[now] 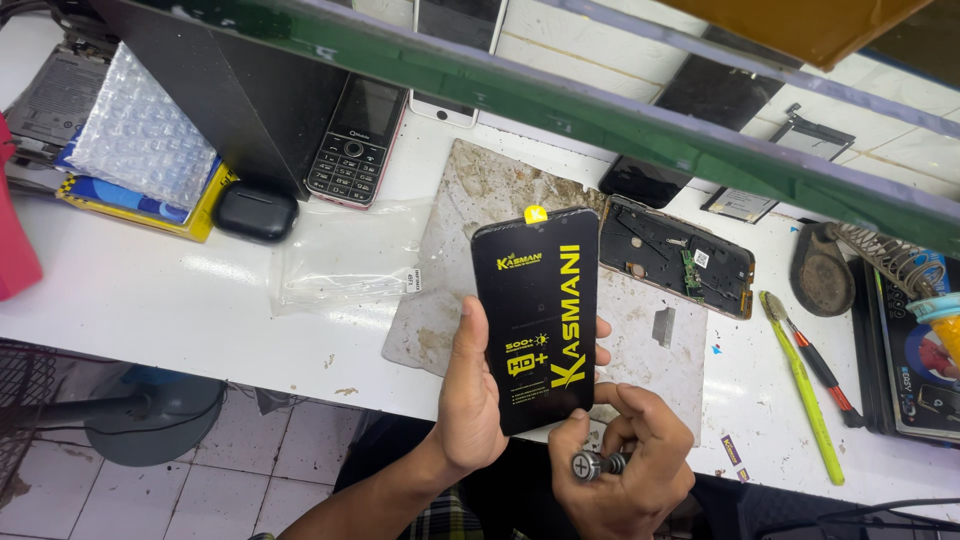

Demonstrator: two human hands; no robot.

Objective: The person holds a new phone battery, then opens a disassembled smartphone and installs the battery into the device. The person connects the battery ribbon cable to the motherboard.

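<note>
Your left hand grips a black screen panel by its lower edges, thumb on the left side and fingertips showing past the right side. The panel stands nearly upright in view, over the near edge of the white surface and in front of a stained grey mat. A small yellow tab sticks up from the panel's top edge.

Your right hand is closed around a small metal tool, its round cross-slotted end pointing left. This hand sits just below and right of the panel's bottom corner; whether it touches the panel, you cannot tell.

On the mat, just right of the panel: an opened phone body, inner parts exposed. Left of the mat lies a clear plastic bag, flat. Behind it: a black keypad phone and a small black case. Far left, bubble wrap rests on a stack of flat packets.

Right side of the surface: a yellow-green tool and a red-handled tool lie side by side, near each other. Beyond them, a coiled soldering stand with a dark round base. A green bar crosses the top of the view.
</note>
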